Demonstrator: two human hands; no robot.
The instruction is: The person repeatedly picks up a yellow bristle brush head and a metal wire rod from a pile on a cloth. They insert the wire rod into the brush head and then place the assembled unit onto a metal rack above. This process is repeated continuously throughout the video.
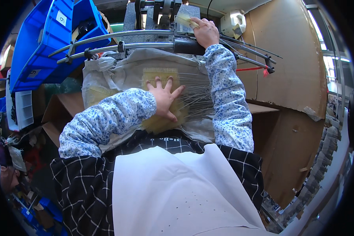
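My left hand (164, 97) lies with spread fingers on a stack of pale yellow comb-like plastic pieces (160, 72). The fingers are open and grip nothing. Thin metal rods (196, 94) fan out to the right from the stack. A whitish sack cloth (129, 63) lies beneath them. My right hand (207, 34) is closed on a pale yellow piece (186, 21), held up at the metal machine (158, 15). That piece looks like those in the stack, but its details are blurred.
Two steel rails (106, 41) cross in front of the machine, with a black cylinder (188, 46) below my right hand. Blue bins (41, 51) stand at the left. Large cardboard sheets (291, 59) rise at the right. An open carton (61, 112) sits at the lower left.
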